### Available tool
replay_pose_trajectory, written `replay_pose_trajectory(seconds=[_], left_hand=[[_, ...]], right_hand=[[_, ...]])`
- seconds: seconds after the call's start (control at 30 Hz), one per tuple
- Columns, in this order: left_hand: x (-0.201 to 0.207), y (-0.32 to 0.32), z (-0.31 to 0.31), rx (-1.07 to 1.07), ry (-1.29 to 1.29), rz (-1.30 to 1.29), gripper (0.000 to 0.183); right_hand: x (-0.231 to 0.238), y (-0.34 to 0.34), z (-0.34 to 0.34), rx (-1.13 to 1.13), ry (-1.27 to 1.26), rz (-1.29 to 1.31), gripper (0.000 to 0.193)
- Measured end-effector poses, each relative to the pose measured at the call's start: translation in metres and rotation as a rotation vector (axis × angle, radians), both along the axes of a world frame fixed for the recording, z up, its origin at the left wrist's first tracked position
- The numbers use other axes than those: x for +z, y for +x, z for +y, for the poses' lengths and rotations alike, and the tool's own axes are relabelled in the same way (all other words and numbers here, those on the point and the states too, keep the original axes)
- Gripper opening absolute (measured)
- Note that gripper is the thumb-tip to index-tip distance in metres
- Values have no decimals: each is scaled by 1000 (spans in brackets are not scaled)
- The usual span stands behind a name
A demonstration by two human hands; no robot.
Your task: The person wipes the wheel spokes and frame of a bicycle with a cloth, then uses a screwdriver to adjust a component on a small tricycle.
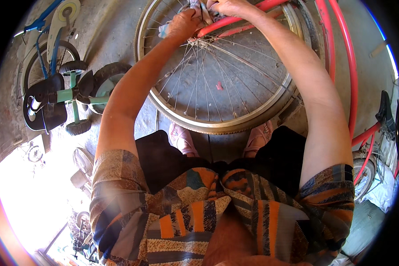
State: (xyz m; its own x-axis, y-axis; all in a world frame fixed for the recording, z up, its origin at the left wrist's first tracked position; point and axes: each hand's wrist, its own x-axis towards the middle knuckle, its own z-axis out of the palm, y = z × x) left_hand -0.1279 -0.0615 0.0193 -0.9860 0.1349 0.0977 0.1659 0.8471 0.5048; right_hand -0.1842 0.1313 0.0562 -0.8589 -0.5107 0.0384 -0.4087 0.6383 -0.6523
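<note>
Cloth (163,30) partly hidden by fingers (190,13), wheel (208,126) cut off above

A grey, stained floor (106,44) extends across the scene. At left, a blue-framed cycle (55,56) appears near a green-framed wheeled vehicle (65,96). Intense white light (19,204) overexposes the lower left, obscuring detail; a narrow bright strip (385,39) edges the upper right. A pale bundle (365,226) occupies the lower right.
</note>
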Motion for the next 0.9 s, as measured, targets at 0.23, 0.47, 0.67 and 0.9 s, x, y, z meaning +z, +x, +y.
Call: replay_pose_trajectory(seconds=[0.23,0.47,0.67,0.9], left_hand=[[61,-13,25,43,315,185,30],[80,49,76,-571,191,382,16],[50,84,91,-666,-181,330,25],[53,92,94,-704,-162,195,28]], right_hand=[[49,-29,74,-129,-671,-300,15],[85,18,141,-1,-469,-586,17],[72,36,148,151,682,-243,28],[30,65,134,262,480,305,30]])
